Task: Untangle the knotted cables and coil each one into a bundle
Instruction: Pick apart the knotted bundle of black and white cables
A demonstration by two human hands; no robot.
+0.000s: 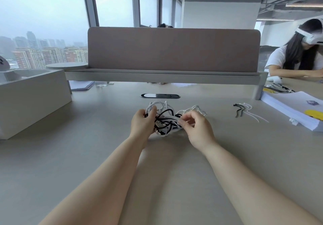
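Found fingers (152,111) of left hand (142,123) curled round white loops at the left end of the cable tangle (166,119), gripping them. Found thumb and forefinger of right hand (198,128) closed narrow, pinching a strand at the tangle's right side; could not tell which colour. Saw black cable (163,113) looped through white cable (195,107), knotted together. Located tangle just on the near side of the desk slot (160,95); could not tell whether lifted off the desk (87,154). Logged loose cable ties (244,112) right of the slot, paper stack (288,109) farther right, grey box (31,98) well left, divider panel (173,49) behind it.
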